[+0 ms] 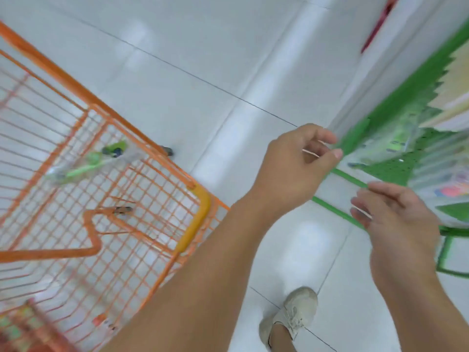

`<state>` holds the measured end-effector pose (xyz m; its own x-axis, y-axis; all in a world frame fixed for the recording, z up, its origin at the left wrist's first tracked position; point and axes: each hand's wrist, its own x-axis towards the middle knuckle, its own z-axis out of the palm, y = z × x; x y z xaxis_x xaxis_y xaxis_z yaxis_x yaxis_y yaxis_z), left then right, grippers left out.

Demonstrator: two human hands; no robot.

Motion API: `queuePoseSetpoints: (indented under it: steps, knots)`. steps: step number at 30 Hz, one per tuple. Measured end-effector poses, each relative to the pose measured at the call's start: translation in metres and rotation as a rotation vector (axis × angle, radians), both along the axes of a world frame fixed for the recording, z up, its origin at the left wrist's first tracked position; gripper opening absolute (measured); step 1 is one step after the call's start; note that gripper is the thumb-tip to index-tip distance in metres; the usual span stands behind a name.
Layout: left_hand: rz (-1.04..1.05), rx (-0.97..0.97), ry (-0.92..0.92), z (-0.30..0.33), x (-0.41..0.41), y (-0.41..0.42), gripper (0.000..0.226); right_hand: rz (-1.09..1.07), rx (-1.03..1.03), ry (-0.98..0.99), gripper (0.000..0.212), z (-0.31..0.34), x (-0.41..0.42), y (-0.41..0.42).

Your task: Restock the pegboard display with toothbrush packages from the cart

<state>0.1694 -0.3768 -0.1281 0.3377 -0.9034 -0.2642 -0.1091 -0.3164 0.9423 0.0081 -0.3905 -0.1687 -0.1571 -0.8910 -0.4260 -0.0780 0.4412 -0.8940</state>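
Fingers of the left hand [294, 168] are loosely curled, thumb and forefinger nearly meeting beside a blurred package [378, 146] on the green pegboard [385, 171]; whether it is pinched cannot be told. Right hand [396, 219] fingers are relaxed, holding nothing. One toothbrush package [88, 163] lies in the orange cart [198, 212].

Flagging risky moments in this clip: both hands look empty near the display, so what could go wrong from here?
1. The left hand hovers at the hanging packages on the green pegboard; a careless reach might knock them off.
2. One toothbrush package lies in the orange cart, away from both the left and right hand; it may go unstocked.
3. Motion blur suggests quick movement, so a grab could miss.
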Motion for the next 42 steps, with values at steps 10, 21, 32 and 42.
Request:
queuePoseSetpoints:
  steps: [10,21,32,42]
  knots:
    - [0.568,0.694,-0.423,0.031,0.279,0.247,0.048,1.389,-0.568,0.286,0.046,0.100,0.324,0.110]
    - [0.736,0.605,0.388,0.001,0.302,0.285,0.072,1.677,-0.571,0.940,0.041,0.014,0.416,0.131]
    - [0.224,-0.116,0.258,0.075,0.233,0.196,0.033,1.031,-0.101,-0.023,0.029,0.146,0.252,0.094]
    - [-0.227,-0.170,0.073,0.122,0.057,0.038,0.023,0.503,-0.291,-0.282,0.027,0.181,0.068,-0.005]
